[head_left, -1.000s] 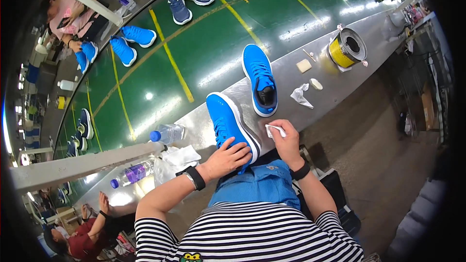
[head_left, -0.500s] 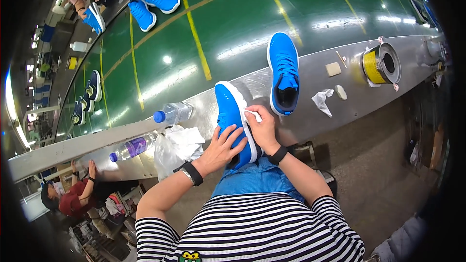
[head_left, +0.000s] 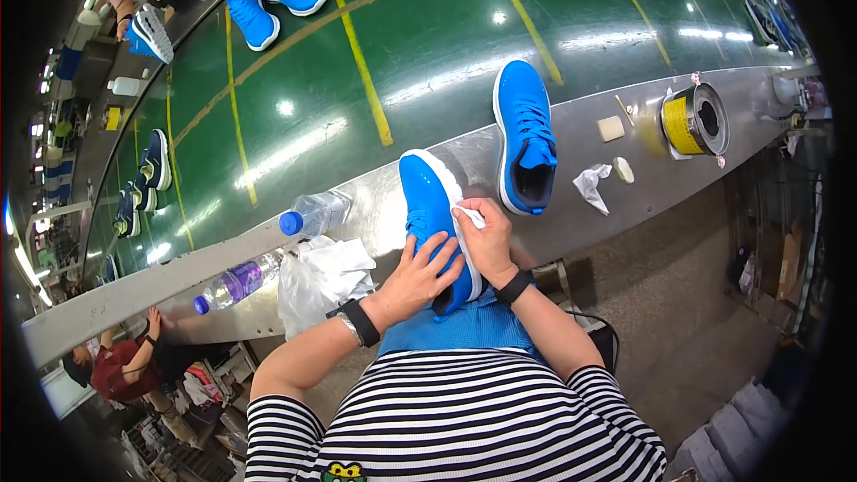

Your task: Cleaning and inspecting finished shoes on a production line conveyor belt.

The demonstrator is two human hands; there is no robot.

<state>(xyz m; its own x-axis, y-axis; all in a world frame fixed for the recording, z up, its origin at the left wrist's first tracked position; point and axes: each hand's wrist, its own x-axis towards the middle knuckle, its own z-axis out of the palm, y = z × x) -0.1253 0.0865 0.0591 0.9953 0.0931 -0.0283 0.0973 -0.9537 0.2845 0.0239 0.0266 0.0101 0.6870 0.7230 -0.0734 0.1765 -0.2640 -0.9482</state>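
Observation:
A blue sneaker [head_left: 427, 186] with a white sole lies on its side, toe away from me, its heel against my blue apron at the metal ledge. My left hand [head_left: 421, 277] spreads its fingers over the laces and upper, holding the shoe in place. On the sole's right edge, my right hand [head_left: 489, 245] pinches a small white cloth [head_left: 474, 217] between thumb and fingers. The matching blue sneaker [head_left: 523, 112] rests upright to the right, touched by neither hand.
Two bottles [head_left: 323, 212] and a white plastic bag [head_left: 308, 290] sit left on the ledge [head_left: 571, 223]. Rightward are a beige block [head_left: 611, 129], a crumpled tissue [head_left: 591, 189] and a yellow-labelled tin [head_left: 686, 123]. Beyond, the green conveyor [head_left: 428, 54] carries other shoes. Co-workers are at far left.
The view has shifted slightly. My right hand and the cloth sit a little lower along the sole's edge. At far left, a co-worker's blue shoe has turned to show more sole.

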